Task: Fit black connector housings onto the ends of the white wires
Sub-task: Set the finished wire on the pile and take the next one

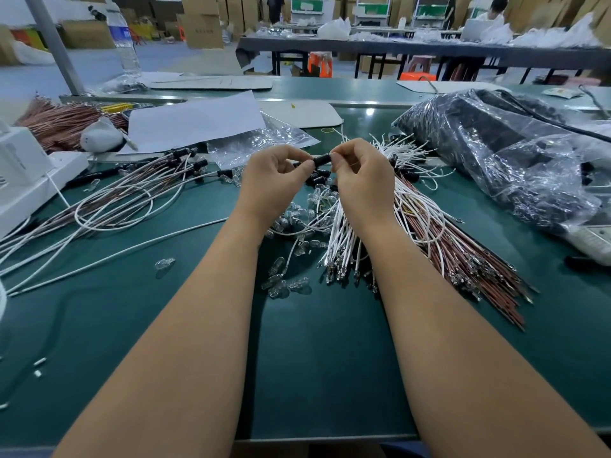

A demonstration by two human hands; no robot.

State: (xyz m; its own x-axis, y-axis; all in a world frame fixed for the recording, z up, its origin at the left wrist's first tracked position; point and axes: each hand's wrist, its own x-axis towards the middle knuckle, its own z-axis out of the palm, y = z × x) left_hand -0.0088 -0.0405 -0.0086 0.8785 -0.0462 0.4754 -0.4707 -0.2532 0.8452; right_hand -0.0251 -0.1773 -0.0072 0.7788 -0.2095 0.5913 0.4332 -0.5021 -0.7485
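Above the middle of the green surface (314,358), the left hand (274,173) and right hand (360,170) meet, fingers curled, pinching one black connector housing (322,160) between them. Just beneath lie the white wires (340,239), with glass bulbs (284,285) scattered nearer.

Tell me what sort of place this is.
Most likely a factory assembly hall. A long green work table carries loose bundles of white wires and small clear glass bulbs. Stacked brown cardboard cartons and more long work tables stand behind.
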